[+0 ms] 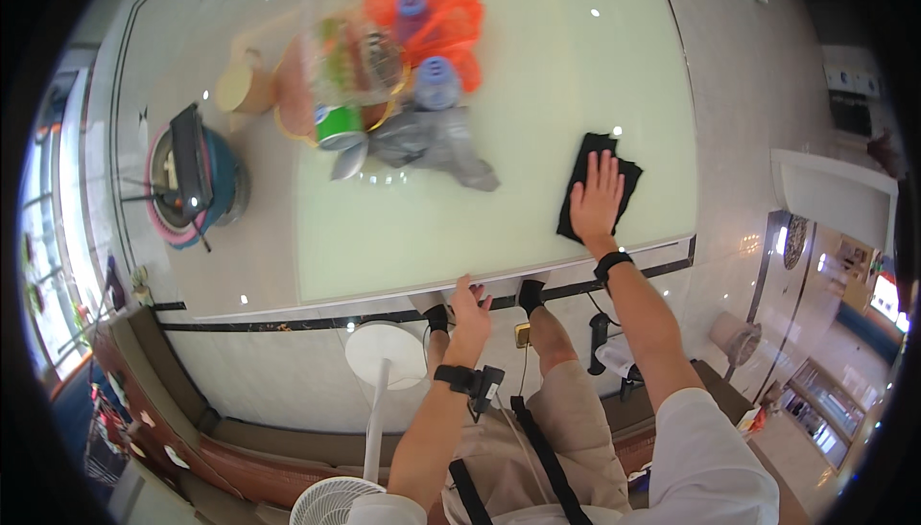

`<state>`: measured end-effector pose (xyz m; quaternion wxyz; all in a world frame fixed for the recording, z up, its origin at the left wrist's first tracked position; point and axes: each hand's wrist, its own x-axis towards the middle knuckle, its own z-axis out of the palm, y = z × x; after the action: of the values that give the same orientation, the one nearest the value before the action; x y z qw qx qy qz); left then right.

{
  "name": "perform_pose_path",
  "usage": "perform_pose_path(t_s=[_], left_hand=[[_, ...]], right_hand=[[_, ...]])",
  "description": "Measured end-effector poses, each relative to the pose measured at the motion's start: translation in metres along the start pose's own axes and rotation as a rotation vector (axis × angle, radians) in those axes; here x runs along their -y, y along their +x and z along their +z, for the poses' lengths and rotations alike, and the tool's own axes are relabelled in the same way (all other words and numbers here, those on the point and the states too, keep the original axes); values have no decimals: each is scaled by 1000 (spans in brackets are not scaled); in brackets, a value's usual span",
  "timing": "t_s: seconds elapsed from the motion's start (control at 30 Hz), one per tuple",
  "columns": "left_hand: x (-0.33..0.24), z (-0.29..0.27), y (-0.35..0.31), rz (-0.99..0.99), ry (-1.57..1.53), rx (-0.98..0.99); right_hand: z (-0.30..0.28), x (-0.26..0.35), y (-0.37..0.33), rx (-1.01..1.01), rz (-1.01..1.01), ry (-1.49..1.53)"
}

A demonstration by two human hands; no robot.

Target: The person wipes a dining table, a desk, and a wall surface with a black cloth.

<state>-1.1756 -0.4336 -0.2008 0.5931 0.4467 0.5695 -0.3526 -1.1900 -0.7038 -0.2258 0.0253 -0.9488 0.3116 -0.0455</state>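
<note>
My right hand [599, 194] lies flat on a folded black cloth [573, 201], fingers stretched out, pressing it on the pale green glass tabletop [537, 209]. The cloth shows around the hand on both sides. At the near edge of the table is my left hand [470, 309], empty, its fingers slightly bent and apart. Each wrist wears a black band; the left one carries a small black device [472, 383].
Left of centre, a cluttered group holds an orange plastic bag [460, 17], a purple-capped container [436, 84], a green can [338, 128] and a grey plastic bag [432, 141]. Farther left stand a paper-coloured cup [245, 89] and a blue bucket [225, 180]. A white fan [341, 503] stands near my left arm.
</note>
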Motion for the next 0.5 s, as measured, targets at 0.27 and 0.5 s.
perform_pose_path(t_s=[0.27,0.5], left_hand=[[118,123,-31,-6,424,84],[189,206,-80,-17,635,258]], right_hand=[[-13,-181,-9,-64,313,-19],[-15,-244,-49,56,974,369]])
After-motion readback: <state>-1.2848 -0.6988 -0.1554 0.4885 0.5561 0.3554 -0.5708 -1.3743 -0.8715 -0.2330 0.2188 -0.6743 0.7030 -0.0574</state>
